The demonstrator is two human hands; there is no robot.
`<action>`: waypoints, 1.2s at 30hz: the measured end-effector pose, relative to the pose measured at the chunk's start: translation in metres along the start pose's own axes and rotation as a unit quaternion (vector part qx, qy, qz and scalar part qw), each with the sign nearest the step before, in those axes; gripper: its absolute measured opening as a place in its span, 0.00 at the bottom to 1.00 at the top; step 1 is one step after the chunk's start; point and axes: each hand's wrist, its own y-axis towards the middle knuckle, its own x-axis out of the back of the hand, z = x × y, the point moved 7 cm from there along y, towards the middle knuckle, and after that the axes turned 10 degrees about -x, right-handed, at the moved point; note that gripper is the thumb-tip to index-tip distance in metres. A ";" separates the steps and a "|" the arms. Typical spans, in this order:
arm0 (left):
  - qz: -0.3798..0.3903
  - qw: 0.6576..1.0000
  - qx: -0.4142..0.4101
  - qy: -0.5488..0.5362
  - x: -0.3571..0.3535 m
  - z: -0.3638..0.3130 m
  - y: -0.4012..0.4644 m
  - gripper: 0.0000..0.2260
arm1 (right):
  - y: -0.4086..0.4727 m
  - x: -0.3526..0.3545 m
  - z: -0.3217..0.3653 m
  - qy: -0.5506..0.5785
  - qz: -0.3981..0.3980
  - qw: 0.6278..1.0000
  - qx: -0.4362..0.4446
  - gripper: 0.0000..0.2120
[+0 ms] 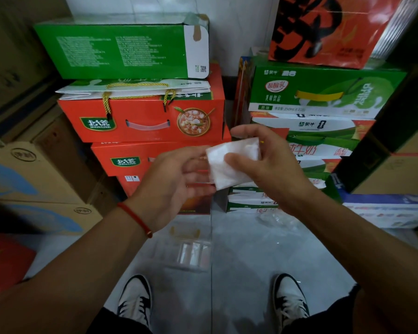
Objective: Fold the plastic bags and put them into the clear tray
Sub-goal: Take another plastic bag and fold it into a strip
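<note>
- Stacked cartons: two red boxes [140,116] left of centre, a green box [121,48] on top; green-and-white milk cartons [319,92] at right. At least seven in all; some edges are hidden.
- Hands: two. Right hand [268,162] pinches the bag, thumb on its near face, fingers behind. Left hand [171,174] steadies the bag's left edge, fingers lightly curled.
- Clear tray [191,255]: one, on the floor between the shoes, directly below the hands, a little nearer the left hand. It already holds something clear; count uncertain.
- Folded plastic bag [232,162]: one, a small white packet held in the air between both hands, long axis running upper right to lower left.
- Loose plastic bags [278,221]: a crumpled clear heap on the floor at right; number cannot be told.
</note>
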 end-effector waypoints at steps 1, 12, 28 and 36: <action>0.012 0.999 0.033 0.000 -0.002 0.004 -0.001 0.15 | -0.001 0.001 0.005 -0.036 -0.013 0.999 0.035 0.20; -0.022 0.994 -0.052 0.099 0.001 0.004 0.003 0.07 | -0.001 -0.011 -0.003 0.028 0.011 0.999 -0.028 0.25; -0.182 0.837 -0.392 0.336 -0.024 -0.030 -0.004 0.14 | 0.005 -0.033 -0.005 0.166 -0.189 0.965 -0.076 0.18; -0.205 0.830 -0.399 0.331 -0.025 -0.038 0.002 0.13 | 0.014 -0.023 0.000 0.134 -0.213 0.968 -0.009 0.26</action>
